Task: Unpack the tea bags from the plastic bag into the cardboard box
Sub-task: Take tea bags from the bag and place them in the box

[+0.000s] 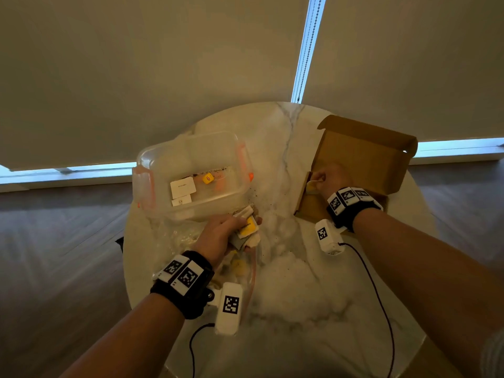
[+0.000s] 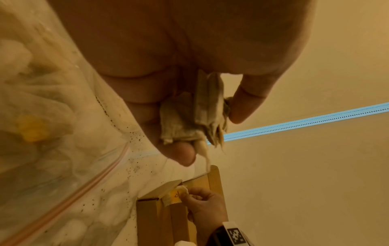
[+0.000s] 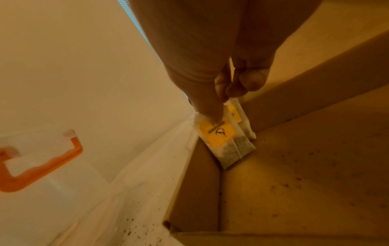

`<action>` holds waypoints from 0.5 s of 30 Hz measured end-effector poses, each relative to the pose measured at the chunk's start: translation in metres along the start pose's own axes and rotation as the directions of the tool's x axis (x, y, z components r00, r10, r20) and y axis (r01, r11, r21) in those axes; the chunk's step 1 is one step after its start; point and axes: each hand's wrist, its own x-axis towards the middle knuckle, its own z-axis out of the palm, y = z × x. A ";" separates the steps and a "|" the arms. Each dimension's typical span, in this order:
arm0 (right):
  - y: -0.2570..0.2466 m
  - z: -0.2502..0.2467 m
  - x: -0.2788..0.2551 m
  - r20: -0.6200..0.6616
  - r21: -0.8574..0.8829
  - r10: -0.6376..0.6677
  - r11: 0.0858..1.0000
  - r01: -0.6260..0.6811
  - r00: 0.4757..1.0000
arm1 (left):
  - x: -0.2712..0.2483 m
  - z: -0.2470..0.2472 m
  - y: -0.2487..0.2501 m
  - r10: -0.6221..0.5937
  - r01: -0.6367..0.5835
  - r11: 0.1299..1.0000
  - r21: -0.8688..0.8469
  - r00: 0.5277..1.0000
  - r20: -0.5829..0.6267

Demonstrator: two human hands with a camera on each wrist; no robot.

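Held in the curled left hand [image 1: 218,233], a bunch of crumpled paper tea bags [image 2: 195,113] is gripped above the clear plastic bag [image 2: 42,149]. A yellow-tagged tea bag [image 3: 223,138] is pinched by the right hand [image 1: 331,177] inside the brown cardboard box [image 1: 365,159] on the white marble table [image 1: 286,296].

dim warm light, blue daylight at blind edges, wide-angle distortion, wrist views soft

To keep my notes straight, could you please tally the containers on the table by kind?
Cardboard box: 1
Clear tub: 1
Plastic bag: 1
Total: 3
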 end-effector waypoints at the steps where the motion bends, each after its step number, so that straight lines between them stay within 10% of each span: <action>1: 0.000 0.001 -0.001 -0.030 -0.002 -0.003 1.000 0.003 1.000 | 0.001 -0.001 0.000 -0.002 0.002 1.000 0.011 1.000 -0.003; 15: 0.016 0.013 0.002 -0.041 -0.056 0.242 0.968 -0.244 0.969 | 0.000 0.002 0.004 -0.011 0.011 1.000 0.009 1.000 0.002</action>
